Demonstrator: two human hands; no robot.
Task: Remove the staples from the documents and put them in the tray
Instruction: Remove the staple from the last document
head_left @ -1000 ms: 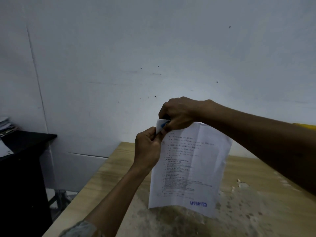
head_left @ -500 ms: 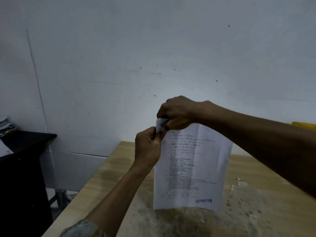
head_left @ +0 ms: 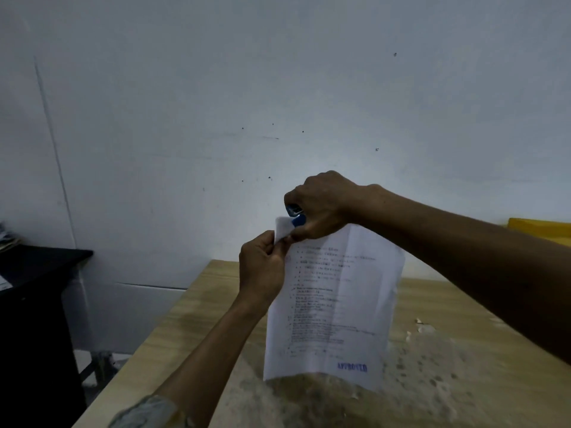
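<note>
- Behind everything, one pale wall [head_left: 278, 88], flat and matte, with a few small dark specks.
- One wooden table [head_left: 463, 350], light grain at its edges, its top worn to a rough, blotchy patch.
- One black desk [head_left: 37, 273] at the far left, square-cornered, with a blurred pile of papers [head_left: 7, 239] at its edge.
- One document [head_left: 340, 304], held upright above the table: white rectangular paper, lines of print, a blue "APPROVED" stamp near the bottom, the top left corner folded back. How many sheets it has cannot be told.
- Two bare hands: the left hand [head_left: 262, 270] pinches the folded corner between thumb and curled fingers; the right hand [head_left: 321, 202], just above, has its fingers wrapped round a tool.
- One yellow object [head_left: 540, 228] at the right edge, flat-topped, only partly in view.
- One blue tool [head_left: 297, 217], glossy, mostly hidden in the right fist, touching the document's corner.
</note>
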